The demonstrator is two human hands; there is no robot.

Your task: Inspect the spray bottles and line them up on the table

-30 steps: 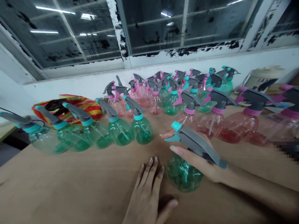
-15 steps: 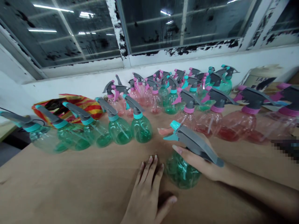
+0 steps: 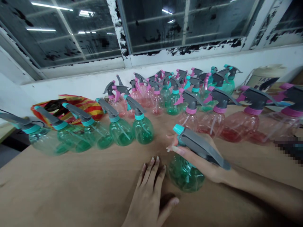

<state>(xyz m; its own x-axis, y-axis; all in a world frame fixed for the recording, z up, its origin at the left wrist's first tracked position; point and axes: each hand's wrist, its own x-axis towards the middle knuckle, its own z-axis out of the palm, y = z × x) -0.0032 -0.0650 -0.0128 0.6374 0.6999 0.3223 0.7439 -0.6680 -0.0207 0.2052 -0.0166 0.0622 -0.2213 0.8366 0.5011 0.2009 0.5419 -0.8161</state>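
My right hand (image 3: 201, 159) grips the neck of a green spray bottle (image 3: 186, 175) with a grey trigger head and teal nozzle. The bottle stands on the brown table (image 3: 71, 189) in front of me. My fingers curl around the trigger. My left hand (image 3: 150, 195) lies flat on the table just left of that bottle, fingers stretched out, holding nothing.
A row of green spray bottles (image 3: 118, 129) stands to the left and a row of pink ones (image 3: 236, 124) to the right. Several more bottles (image 3: 170, 91) crowd the back by the wall. A red-and-yellow striped bag (image 3: 71, 107) lies at the far left.
The right hand's fingers have closed in around the trigger of the green bottle. The bottle has barely shifted. The left hand has not moved.
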